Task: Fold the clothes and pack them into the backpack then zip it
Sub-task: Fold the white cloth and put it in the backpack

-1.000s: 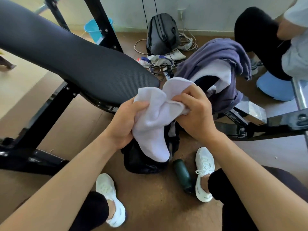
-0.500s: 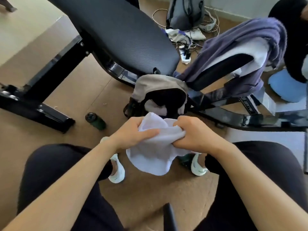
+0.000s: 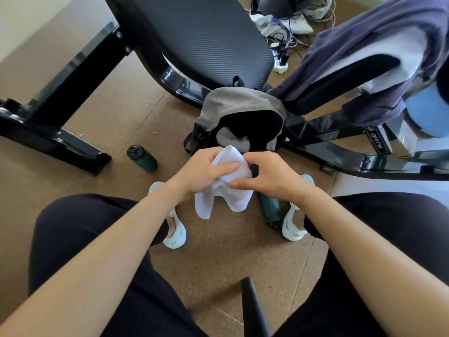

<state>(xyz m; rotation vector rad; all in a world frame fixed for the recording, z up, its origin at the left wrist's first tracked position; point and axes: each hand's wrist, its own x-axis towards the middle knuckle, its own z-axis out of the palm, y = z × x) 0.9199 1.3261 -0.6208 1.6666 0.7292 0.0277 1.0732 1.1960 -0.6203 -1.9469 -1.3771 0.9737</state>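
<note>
Head view: my left hand (image 3: 201, 172) and right hand (image 3: 272, 177) both pinch the white cloth (image 3: 227, 190) with curled fingers, just near of the open backpack (image 3: 239, 107) on the floor.

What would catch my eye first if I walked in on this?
Two bare hands, the left hand and the right hand, bunch a white cloth at centre, above the floor. Just beyond stands an open grey backpack with something white inside, and a purple garment drapes over a bench pad at upper right.
</note>
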